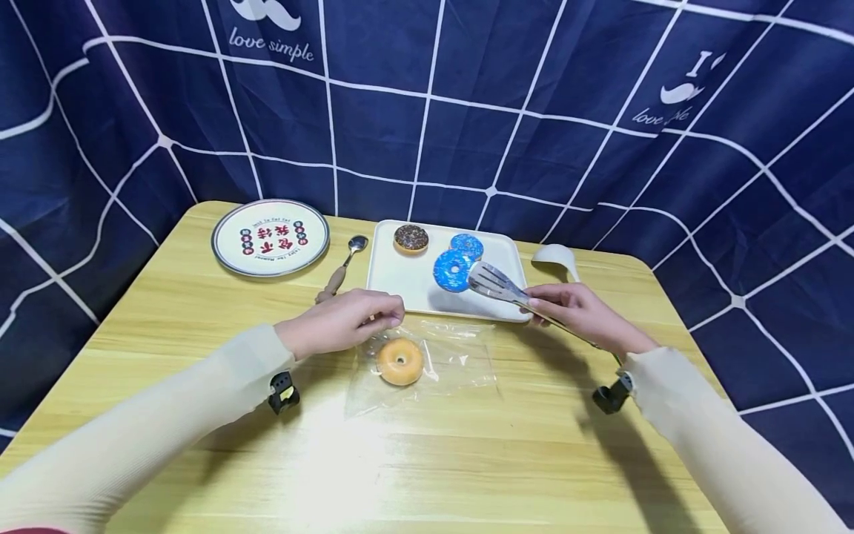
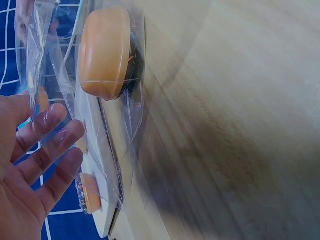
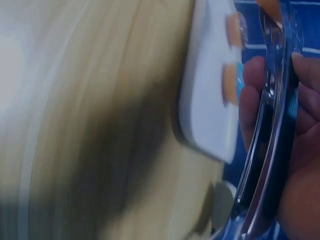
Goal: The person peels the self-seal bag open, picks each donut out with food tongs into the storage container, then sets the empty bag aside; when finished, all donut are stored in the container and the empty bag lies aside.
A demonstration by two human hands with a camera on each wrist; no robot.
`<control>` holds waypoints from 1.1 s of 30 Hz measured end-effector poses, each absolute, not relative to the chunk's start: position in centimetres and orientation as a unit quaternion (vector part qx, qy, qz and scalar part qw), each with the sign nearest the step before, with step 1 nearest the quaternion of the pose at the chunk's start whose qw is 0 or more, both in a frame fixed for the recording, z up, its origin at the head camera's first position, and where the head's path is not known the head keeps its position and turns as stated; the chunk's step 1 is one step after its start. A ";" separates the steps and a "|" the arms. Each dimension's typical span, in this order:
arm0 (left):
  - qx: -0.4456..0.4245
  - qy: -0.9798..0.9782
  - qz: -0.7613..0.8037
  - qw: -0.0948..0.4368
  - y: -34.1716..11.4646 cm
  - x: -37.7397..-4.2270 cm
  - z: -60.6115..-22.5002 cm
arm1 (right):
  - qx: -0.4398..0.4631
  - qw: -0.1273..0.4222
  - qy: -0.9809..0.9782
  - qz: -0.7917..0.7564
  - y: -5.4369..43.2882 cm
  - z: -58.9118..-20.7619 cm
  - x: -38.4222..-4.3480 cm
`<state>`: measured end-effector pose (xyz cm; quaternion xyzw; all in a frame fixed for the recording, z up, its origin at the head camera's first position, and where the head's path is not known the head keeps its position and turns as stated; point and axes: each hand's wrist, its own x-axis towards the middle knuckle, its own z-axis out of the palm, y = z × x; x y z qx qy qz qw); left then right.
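Note:
My left hand (image 1: 347,319) pinches the edge of a clear plastic bag (image 1: 460,363), its film passing in front of the fingertips in the left wrist view. Inside the bag is a plain golden donut (image 1: 400,362), with a dark layer showing on its underside (image 2: 132,67). My right hand (image 1: 574,308) grips metal tongs (image 1: 497,283) with a slotted end. Between the tong tips is a blue-iced donut (image 1: 452,271), raised over the white tray (image 1: 400,282). On the tray sit another blue-iced donut (image 1: 467,245) and a chocolate-iced donut (image 1: 411,239).
A round plate (image 1: 270,256) with red lettering stands at the back left. Beside it lies a spoon (image 1: 358,243) with a wooden handle, partly behind my left hand. A white ladle (image 1: 557,256) lies right of the tray. A dark blue checked cloth (image 1: 373,126) surrounds the table.

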<state>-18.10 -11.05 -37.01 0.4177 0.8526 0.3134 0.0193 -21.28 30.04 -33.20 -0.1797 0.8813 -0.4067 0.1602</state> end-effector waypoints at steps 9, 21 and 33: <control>0.410 0.860 0.302 0.023 -11.3 -18.0 -36.9 | -0.157 0.234 0.856 -0.435 25.6 -35.2 -23.5; 0.425 0.852 0.305 0.027 -11.3 -18.1 -37.6 | -0.126 0.273 0.853 -0.426 23.2 -35.9 -23.9; 0.424 0.853 0.302 0.030 -11.0 -18.2 -37.4 | -0.136 0.252 0.868 -0.406 22.9 -36.1 -24.1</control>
